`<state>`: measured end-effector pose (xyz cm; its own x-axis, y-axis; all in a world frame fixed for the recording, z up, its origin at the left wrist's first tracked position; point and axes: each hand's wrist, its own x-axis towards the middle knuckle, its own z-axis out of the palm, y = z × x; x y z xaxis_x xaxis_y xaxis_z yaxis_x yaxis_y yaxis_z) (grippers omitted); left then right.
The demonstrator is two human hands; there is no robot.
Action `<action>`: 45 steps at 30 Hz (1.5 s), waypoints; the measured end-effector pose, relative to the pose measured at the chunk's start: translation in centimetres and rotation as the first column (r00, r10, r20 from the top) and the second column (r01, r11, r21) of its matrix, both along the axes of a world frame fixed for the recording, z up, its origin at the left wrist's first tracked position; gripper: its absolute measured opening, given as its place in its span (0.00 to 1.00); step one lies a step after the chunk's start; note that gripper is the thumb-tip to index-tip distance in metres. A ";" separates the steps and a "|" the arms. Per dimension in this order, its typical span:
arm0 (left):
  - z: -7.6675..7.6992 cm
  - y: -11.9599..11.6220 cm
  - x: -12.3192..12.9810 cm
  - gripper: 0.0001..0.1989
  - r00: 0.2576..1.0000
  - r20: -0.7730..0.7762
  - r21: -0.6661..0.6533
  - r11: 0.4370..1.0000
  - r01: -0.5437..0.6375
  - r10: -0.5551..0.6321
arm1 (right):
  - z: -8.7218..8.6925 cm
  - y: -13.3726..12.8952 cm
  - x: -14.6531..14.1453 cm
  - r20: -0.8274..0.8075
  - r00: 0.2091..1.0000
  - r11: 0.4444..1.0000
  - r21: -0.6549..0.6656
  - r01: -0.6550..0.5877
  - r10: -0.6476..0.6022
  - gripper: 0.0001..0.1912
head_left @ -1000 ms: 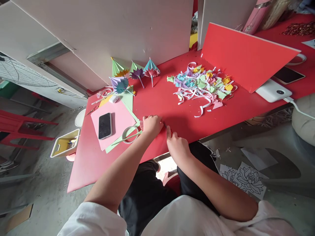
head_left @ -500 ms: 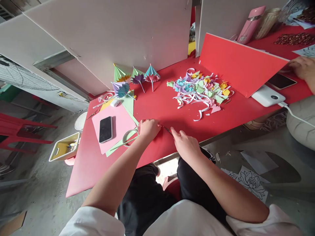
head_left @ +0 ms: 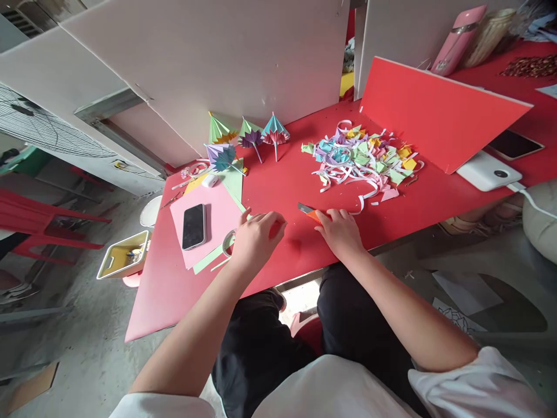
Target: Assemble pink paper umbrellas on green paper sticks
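A: What've we got in the right hand point(head_left: 342, 232)?

B: Orange utility knife point(head_left: 310, 212), centre of frame, fingers closed on its handle, blade end pointing left, low over the red table point(head_left: 278, 180).

A: And left hand point(head_left: 255, 238)?

B: Just left of it, fingers curled on a small red piece point(head_left: 274, 230); can't tell if gripped or just pressed. Tape roll point(head_left: 228, 244) touches the wrist.

A: Nearby?

B: Phone point(head_left: 194, 226) on pink paper point(head_left: 217, 217) at left, paper scraps point(head_left: 363, 159) upper right, paper umbrellas point(head_left: 250, 134) w/ sticks up top.

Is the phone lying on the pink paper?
Yes, the phone lies flat, screen up, on the pink paper, left of the left hand.
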<state>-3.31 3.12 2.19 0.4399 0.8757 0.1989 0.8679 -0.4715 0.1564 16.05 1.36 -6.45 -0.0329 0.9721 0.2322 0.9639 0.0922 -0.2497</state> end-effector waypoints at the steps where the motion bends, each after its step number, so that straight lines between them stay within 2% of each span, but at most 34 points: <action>1: 0.3 -0.4 0.0 0.06 1.000 0.022 0.039 0.999 0.017 -0.017 | 0.2 0.1 -0.3 -0.072 0.997 0.998 0.064 -0.022 0.027 0.19; 3: 0.8 -1.1 0.2 0.06 0.998 0.045 0.101 0.994 0.040 -0.045 | 1.3 -0.2 -1.0 -0.289 0.949 0.975 0.211 -0.068 0.129 0.17; 5: 1.2 -1.7 0.4 0.05 0.996 0.055 0.146 0.987 0.063 -0.072 | 3.0 -0.9 -1.8 -0.513 0.807 0.937 0.325 -0.132 0.292 0.15; 7: 1.5 -2.2 0.7 0.04 0.993 0.063 0.181 0.980 0.082 -0.095 | 4.6 -1.6 -2.6 -0.612 0.700 0.913 0.382 -0.145 0.367 0.11; 10: 2.0 -2.7 0.9 0.04 0.990 0.070 0.213 0.971 0.105 -0.123 | 5.9 -2.1 -3.2 -0.658 0.656 0.910 0.399 -0.111 0.369 0.05; 20: 2.1 -3.2 1.5 0.04 0.984 0.106 0.233 0.966 0.113 -0.141 | 5.9 -2.6 -3.2 -0.654 0.684 0.931 0.349 -0.107 0.324 0.05; 22: 2.0 -3.2 1.5 0.05 0.987 0.094 0.240 0.965 0.101 -0.127 | 6.0 -2.5 -3.1 -0.605 0.732 0.935 0.329 -0.130 0.314 0.06; 25: 2.1 -3.2 1.6 0.05 0.990 0.079 0.226 0.970 0.093 -0.113 | 6.4 -2.4 -2.9 -0.446 0.838 0.935 0.298 -0.194 0.316 0.09; 28: 2.3 -3.2 1.6 0.06 0.989 0.104 0.191 0.978 0.083 -0.104 | 7.2 -2.5 -2.2 -0.336 0.881 0.924 0.303 -0.234 0.333 0.10; 32: 2.8 -3.3 1.3 0.06 0.978 0.208 0.016 0.999 0.031 -0.034 | 8.4 -2.1 -0.2 -0.406 0.874 0.934 0.335 -0.127 0.265 0.10; 34: 3.2 -3.3 1.0 0.06 0.955 0.297 -0.056 0.998 0.001 0.016 | 8.3 -1.0 1.3 -0.452 0.869 0.945 0.322 -0.051 0.201 0.12; 36: 3.6 -3.3 0.7 0.06 0.923 0.384 -0.070 0.997 -0.013 0.040 | 7.5 0.7 3.0 -0.427 0.903 0.958 0.275 0.081 0.047 0.14; 39: 4.2 -3.1 0.2 0.06 0.877 0.479 -0.071 0.997 -0.019 0.051 | 5.2 3.7 5.4 -0.277 0.919 0.930 0.157 0.331 -0.281 0.16; 40: 4.5 -3.0 0.0 0.07 0.862 0.504 -0.079 0.997 -0.026 0.063 | 4.4 4.5 5.9 -0.230 0.917 0.924 0.130 0.361 -0.326 0.15; 42: 4.9 -2.9 -0.3 0.07 0.835 0.543 -0.109 0.993 -0.039 0.093 | 3.4 5.5 6.5 -0.177 0.927 0.927 0.123 0.354 -0.331 0.11; 45: 5.4 -2.7 -0.7 0.07 0.795 0.592 -0.175 0.984 -0.032 0.131 | 3.0 5.3 5.8 -0.183 0.935 0.937 0.121 0.327 -0.303 0.16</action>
